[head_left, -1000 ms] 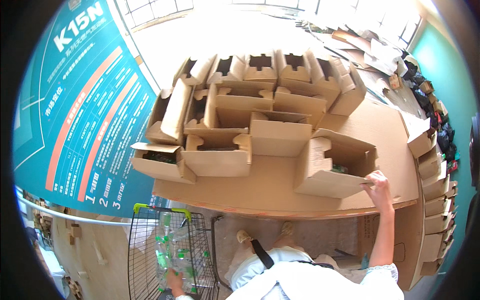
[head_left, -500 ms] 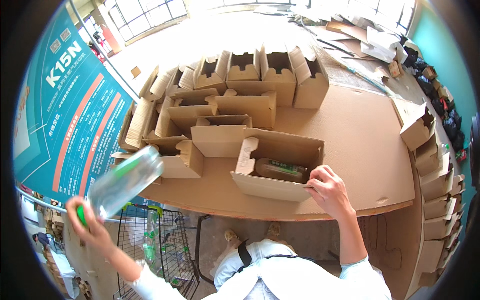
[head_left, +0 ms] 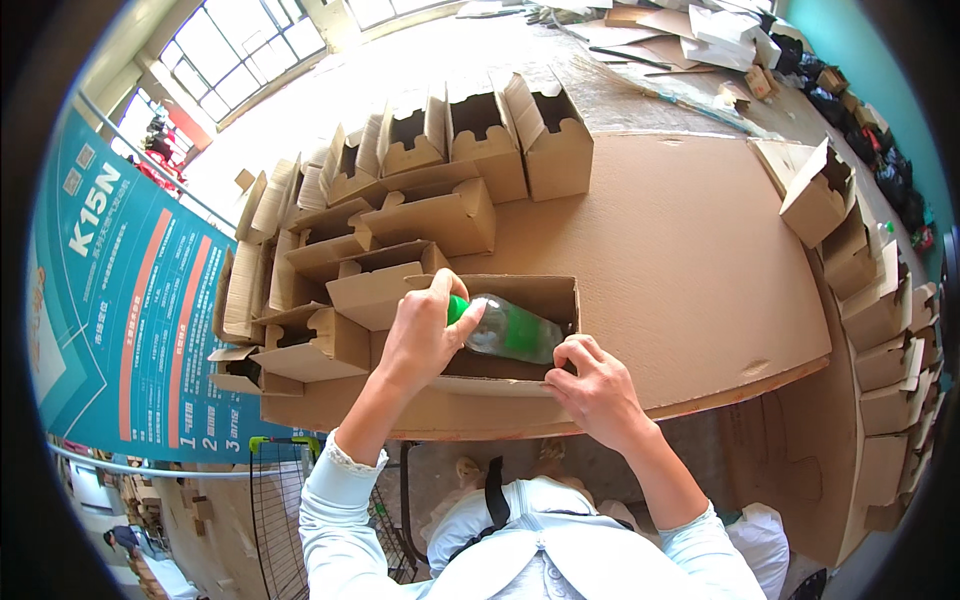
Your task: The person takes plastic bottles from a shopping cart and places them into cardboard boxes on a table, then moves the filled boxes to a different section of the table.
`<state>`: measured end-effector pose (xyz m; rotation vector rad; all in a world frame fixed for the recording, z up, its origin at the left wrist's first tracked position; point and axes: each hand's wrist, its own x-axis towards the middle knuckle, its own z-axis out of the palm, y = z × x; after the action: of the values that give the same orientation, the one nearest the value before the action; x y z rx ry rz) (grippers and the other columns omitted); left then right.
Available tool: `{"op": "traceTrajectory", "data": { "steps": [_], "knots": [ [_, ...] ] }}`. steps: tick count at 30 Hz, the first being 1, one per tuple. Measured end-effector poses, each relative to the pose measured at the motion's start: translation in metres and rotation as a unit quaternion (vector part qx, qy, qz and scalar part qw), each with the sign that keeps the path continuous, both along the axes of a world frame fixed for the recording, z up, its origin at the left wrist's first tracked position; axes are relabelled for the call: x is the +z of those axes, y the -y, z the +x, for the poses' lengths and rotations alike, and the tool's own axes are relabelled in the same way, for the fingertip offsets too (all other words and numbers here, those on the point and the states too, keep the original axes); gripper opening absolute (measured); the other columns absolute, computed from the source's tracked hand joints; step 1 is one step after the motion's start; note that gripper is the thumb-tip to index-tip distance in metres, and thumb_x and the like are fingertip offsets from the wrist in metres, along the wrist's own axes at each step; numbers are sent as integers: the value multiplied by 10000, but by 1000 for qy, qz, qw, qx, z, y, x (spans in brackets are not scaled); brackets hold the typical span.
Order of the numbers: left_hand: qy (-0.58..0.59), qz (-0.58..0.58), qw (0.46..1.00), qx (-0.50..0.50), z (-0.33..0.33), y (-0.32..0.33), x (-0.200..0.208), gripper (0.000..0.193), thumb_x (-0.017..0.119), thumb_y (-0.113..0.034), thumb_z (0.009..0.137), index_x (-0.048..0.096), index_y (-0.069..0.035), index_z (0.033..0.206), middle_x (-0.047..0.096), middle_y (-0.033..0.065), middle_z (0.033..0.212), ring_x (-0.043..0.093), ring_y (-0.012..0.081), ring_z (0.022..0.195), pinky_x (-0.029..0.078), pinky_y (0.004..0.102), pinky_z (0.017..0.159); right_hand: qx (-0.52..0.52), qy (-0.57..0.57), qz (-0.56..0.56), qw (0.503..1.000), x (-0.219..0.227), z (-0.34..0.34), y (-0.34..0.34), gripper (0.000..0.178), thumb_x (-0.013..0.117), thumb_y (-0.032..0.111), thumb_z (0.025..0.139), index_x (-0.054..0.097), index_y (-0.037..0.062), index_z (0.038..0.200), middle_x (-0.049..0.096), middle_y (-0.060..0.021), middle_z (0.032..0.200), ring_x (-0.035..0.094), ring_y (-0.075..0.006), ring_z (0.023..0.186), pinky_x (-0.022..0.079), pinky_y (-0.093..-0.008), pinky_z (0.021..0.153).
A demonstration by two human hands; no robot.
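Observation:
Near the table's front edge stands an open cardboard box (head_left: 500, 385). Inside its opening a clear plastic bottle (head_left: 515, 332) with a green cap and green label lies slanted, cap end up to the left. My left hand (head_left: 425, 325) is closed round the bottle at its cap and neck. At the box's front right corner, my right hand (head_left: 597, 392) pinches the rim of the front wall. Whatever lies beneath the bottle is hidden by it.
Several open cardboard boxes (head_left: 440, 215) stand grouped on the left of the cardboard-covered table (head_left: 690, 260). More boxes (head_left: 870, 300) line the right side. Below the table's left front is a black wire cart (head_left: 280, 500); a blue banner (head_left: 150, 320) stands left.
My left hand has brought the bottle from outside the table's left edge rightward into the box. My right hand still holds the box's front right rim. The view has turned somewhat.

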<state>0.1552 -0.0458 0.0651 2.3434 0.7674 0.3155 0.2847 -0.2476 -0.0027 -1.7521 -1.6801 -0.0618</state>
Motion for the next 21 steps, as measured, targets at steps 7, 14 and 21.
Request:
{"op": "traceTrajectory", "data": {
  "steps": [7,14,21],
  "knots": [
    [-179,148,944,-236,-13,-51,-38,189,620,-161,879,689,14,889,689,192,858,661,370,825,532,399,804,-13,-5,5,1000,3,1,-1,154,741,66,732,589,52,718,539,-66,898,586,-243,994,565,-344,711],
    [-50,87,964,-245,-44,-42,-18,236,625,-131,880,681,-1,1069,655,185,1161,603,344,1098,494,395,932,-38,-15,59,997,6,-5,-1,347,779,80,712,658,70,1038,562,-109,1151,547,-298,1142,507,-409,940],
    [129,-33,989,-56,-101,-31,-48,563,735,-352,829,606,49,1202,639,216,1202,585,321,1184,432,386,1020,-100,-205,99,969,-26,-18,-7,585,753,203,801,508,69,1316,565,-172,1298,527,-356,1231,445,-421,1019]
  ]
}}
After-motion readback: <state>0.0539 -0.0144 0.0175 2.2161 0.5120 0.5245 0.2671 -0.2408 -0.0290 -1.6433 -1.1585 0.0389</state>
